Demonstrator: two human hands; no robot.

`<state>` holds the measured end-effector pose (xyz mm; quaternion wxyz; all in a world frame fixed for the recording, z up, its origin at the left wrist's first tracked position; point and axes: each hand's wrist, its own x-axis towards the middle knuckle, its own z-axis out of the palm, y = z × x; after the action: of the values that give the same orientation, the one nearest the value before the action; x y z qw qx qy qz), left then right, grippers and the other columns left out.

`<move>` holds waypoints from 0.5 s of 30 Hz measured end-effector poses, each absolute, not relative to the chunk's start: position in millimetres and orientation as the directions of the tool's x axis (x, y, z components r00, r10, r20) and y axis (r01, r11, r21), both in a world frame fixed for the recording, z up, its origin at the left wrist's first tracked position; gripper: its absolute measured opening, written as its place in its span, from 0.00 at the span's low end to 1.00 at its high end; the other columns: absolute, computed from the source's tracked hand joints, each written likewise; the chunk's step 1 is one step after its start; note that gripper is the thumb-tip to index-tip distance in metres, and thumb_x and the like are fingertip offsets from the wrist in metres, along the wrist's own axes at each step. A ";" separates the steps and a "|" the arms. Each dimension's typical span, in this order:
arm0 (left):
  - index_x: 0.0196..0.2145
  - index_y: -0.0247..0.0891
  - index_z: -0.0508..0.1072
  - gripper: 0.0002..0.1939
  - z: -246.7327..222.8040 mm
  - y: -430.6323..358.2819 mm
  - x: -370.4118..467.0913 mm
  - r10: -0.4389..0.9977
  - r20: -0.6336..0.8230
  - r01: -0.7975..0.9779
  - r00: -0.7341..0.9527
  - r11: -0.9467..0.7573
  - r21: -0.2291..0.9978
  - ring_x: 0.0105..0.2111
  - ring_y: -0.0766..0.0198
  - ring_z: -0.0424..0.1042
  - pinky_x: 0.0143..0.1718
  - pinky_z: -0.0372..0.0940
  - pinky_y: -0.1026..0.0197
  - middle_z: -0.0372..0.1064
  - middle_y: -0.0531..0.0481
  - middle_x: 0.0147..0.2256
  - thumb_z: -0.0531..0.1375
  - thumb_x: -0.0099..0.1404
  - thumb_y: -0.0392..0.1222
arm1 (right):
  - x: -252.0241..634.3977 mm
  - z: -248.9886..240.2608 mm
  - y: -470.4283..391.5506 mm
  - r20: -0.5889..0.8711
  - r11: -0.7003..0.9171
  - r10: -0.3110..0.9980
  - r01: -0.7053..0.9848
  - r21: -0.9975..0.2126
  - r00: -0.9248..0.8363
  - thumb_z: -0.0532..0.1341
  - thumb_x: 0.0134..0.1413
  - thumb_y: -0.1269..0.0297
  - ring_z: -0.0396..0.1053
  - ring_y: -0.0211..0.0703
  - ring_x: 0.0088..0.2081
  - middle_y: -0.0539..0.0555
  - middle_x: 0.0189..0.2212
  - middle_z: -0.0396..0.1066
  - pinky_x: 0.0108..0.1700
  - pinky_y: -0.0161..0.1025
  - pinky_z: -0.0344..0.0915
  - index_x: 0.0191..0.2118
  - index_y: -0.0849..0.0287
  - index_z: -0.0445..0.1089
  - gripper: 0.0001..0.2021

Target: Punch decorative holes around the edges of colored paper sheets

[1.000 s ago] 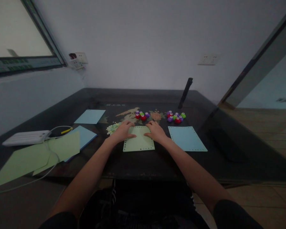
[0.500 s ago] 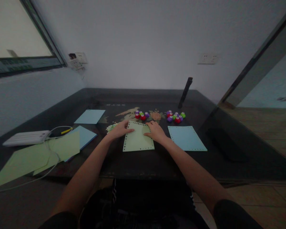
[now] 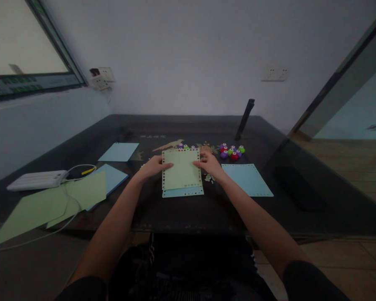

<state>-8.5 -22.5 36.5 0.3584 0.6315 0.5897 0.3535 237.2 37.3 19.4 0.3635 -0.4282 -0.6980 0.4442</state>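
A pale green paper sheet [image 3: 181, 169] with holes punched along its edges is held up between my hands. My left hand [image 3: 153, 166] pinches its left edge, thumb on the front. On the opposite edge, my right hand [image 3: 210, 164] grips the same sheet with its thumb in front. Below it, the punched lower strip of a light blue sheet [image 3: 183, 192] shows; the rest is hidden behind the green one. A cluster of small purple, green and red beads with eye-like dots [image 3: 186, 146] is partly covered by the green sheet's top edge.
To the right are another punched blue sheet [image 3: 247, 179], more eye-dotted beads [image 3: 233, 152] and an upright black stick [image 3: 245, 120]. Leftward lie a blue sheet [image 3: 119, 151], green sheets [image 3: 34, 211], a white power bank [image 3: 37, 180] and a cable, all on the dark table [image 3: 188, 219].
The green sheet has been raised and shifted away from me, uncovering the blue sheet's lower strip and covering part of the middle beads. Both hands moved with it.
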 end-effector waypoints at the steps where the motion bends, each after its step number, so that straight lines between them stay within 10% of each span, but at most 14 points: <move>1: 0.29 0.34 0.76 0.10 38.2 -22.6 -8.0 0.999 0.032 0.456 0.027 -0.041 0.889 0.29 0.58 0.72 0.30 0.66 0.58 0.75 0.43 0.31 0.63 0.51 0.43 | 237.8 18.9 38.0 0.087 0.190 0.906 0.215 -0.958 -0.414 0.65 0.43 0.62 0.70 0.42 0.29 0.54 0.28 0.72 0.33 0.40 0.65 0.41 0.63 0.68 0.17; 15: 0.32 0.34 0.76 0.14 39.1 -30.5 4.2 0.995 -0.008 0.387 0.101 -0.032 0.921 0.29 0.59 0.72 0.28 0.66 0.59 0.75 0.42 0.31 0.63 0.53 0.48 | 240.8 23.3 37.5 0.210 0.235 0.915 0.032 -0.971 -0.344 0.63 0.45 0.53 0.70 0.44 0.31 0.54 0.29 0.74 0.32 0.40 0.66 0.35 0.61 0.73 0.16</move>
<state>4.2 -30.5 39.1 0.4122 0.6167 0.5604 0.3684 240.8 37.5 23.3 0.4420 -0.3644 -0.6498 0.4997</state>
